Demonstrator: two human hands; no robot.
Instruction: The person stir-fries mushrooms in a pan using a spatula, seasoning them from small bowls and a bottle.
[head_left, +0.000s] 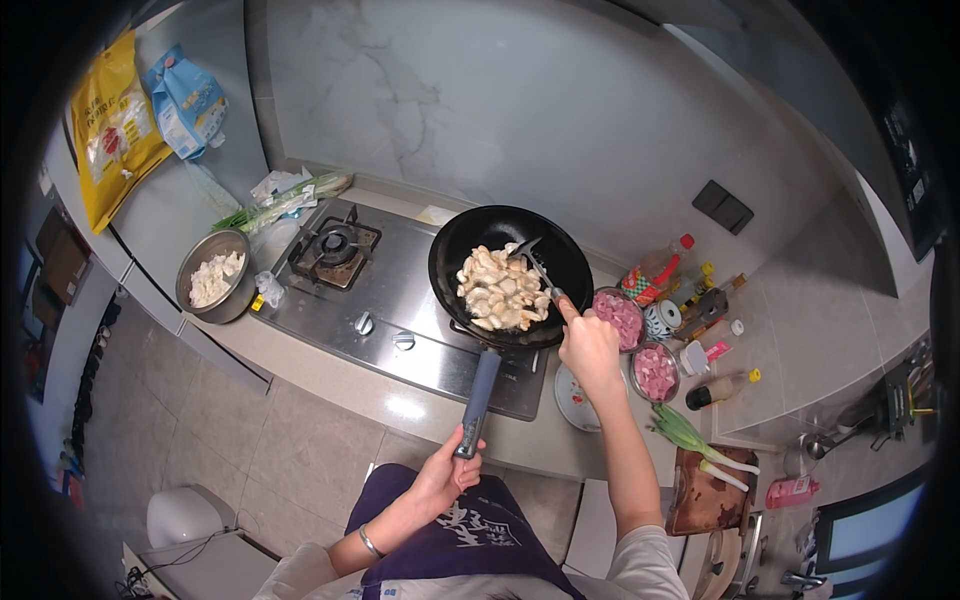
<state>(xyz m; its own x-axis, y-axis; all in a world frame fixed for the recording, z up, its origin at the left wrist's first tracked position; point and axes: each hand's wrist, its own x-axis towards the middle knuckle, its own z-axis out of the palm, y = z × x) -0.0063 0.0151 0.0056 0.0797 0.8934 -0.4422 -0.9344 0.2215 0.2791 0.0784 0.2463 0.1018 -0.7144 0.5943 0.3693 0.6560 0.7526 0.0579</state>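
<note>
My left hand (448, 471) grips the end of the grey-blue handle (478, 397) of a black wok (566, 240). The wok sits over the right side of a stainless-steel gas hob (420, 300). Pale cooked meat pieces (502, 289) lie heaped in the wok. My right hand (589, 341) is closed around the wooden handle of a spatula (541, 271), whose metal blade rests at the upper right of the meat. Beside my right wrist stand two bowls of raw pink meat, an upper bowl (619, 319) and a lower bowl (655, 373). A floral plate (574, 397) is partly hidden under my forearm.
A metal pot with white food (217, 277) stands left of the bare burner (335, 246). Wrapped green onions (289, 201) lie behind it. Several bottles (675, 289) line the wall at right. Leeks (701, 442) lie across a wooden cutting board (709, 502).
</note>
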